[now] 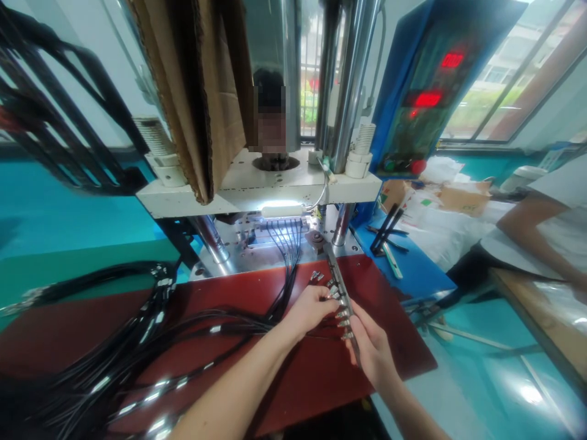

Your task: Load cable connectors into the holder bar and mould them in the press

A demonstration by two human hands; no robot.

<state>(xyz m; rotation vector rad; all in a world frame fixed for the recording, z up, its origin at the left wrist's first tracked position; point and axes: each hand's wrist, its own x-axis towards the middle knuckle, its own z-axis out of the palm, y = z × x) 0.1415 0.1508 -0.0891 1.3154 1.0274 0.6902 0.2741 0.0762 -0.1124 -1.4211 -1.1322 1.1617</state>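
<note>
My right hand (pixel 370 343) is wrapped round the near end of a long, narrow metal bar (pixel 340 278). Small metal connectors (pixel 342 322) sit in a row along the bar's left side. At that side, the fingers of my left hand (pixel 310 311) are pinched on one of these small metal connectors, partly hidden by the fingertips. A few loose metal connectors (pixel 316 277) lie on the red board (pixel 389 318) just beyond my left hand. Thin black cables (pixel 290 275) run from the lit machine bed across the board, left of my hands.
A press with a white plate (pixel 215 205) and metal columns stands ahead. Cardboard (pixel 224 91) leans on it. A thick cable bundle (pixel 151 311) covers the board's left. Pliers (pixel 398 246) and a cutter knife (pixel 393 261) lie on a blue surface. Another person's arm (pixel 534 226) is at right.
</note>
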